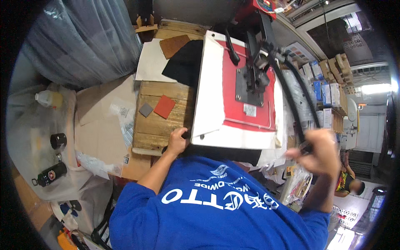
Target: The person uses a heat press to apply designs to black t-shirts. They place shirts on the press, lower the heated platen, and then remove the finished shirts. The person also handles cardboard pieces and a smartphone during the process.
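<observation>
Heat press (231, 93), upper centre of the frame, calls for a steady grip on its lever handle (293, 111), where the blurred right hand (321, 150) curls, how tightly I cannot tell, with the half-curled left hand (178, 141), its hold hidden, best clear of the white platen cover (211, 98).

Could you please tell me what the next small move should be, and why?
I would probably ease the left hand away from the red-and-white press head before working the black handle: the left fingers sit close beside the head's near left corner, while the right hand, blurred, is at the handle's lower end.
</observation>
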The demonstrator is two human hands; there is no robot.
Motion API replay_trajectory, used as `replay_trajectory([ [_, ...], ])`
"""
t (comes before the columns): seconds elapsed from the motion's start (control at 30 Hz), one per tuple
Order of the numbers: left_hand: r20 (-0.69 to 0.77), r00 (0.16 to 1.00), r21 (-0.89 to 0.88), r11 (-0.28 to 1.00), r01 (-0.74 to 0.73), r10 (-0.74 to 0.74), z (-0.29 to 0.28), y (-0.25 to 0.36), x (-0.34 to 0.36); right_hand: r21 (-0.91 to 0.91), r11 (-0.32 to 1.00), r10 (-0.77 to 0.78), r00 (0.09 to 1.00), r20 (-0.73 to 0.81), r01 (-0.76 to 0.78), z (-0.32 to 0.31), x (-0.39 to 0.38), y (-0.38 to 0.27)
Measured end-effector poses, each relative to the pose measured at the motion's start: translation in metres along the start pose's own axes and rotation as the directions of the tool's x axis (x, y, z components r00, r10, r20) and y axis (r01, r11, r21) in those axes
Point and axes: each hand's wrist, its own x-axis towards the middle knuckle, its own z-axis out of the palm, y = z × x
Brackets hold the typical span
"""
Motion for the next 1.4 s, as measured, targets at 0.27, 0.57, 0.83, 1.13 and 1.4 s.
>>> replay_trajectory([
  [0.27, 0.063, 0.998, -0.037, 0.999, 0.027, -0.024, 0.001, -0.004, -0.001, 0.509, 0.854, -0.323, 0.873, 0.364, 0.104, 0.142, 0.068, -0.021],
  [0.57, 0.02, 0.99, -0.097, 0.985, 0.141, -0.139, 0.012, -0.001, -0.016, 0.45, 0.88, -0.172, 0.985, 0.009, 0.149, 0.212, 0.074, -0.036],
  [0.83, 0.186, 0.979, 0.051, 0.996, 0.075, -0.084, -0.008, 0.024, 0.003, 0.432, 0.901, 0.014, 0.989, -0.145, 0.051, 0.208, 0.055, -0.049],
  [1.13, -0.059, 0.99, 0.378, 0.915, 0.141, -0.129, -0.013, 0.056, -0.08, 0.453, 0.891, 0.064, 0.979, -0.194, 0.032, 0.206, 0.034, -0.042],
  [1.4, -0.21, 0.794, 0.323, 0.726, 0.607, -0.57, -0.005, -0.053, -0.233, 0.457, 0.889, 0.067, 0.98, -0.189, 0.027, 0.209, 0.027, -0.041],
])
